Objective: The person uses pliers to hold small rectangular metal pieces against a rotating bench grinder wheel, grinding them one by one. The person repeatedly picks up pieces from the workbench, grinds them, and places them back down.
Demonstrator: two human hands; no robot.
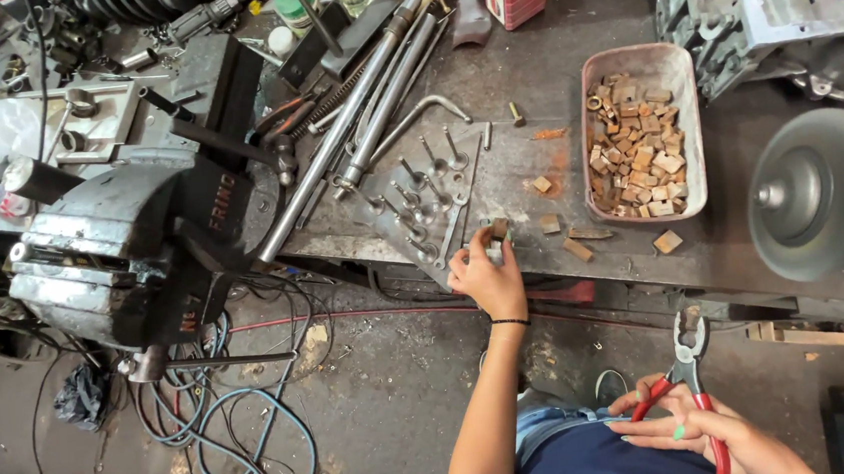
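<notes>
My left hand reaches up to the front edge of the metal workbench and pinches a small metal piece with its fingertips. A black band circles that wrist. My right hand is low at the bottom right, near my lap, and grips red-handled pliers with the jaws pointing up. Several engine valves lie on the bench just left of my left hand. A few small rusty blocks lie to its right.
A pink tray filled with small rusty blocks stands on the bench. A large grey bench vise is at the left, long steel rods behind it. A grinder disc is at the right. Cables lie on the floor.
</notes>
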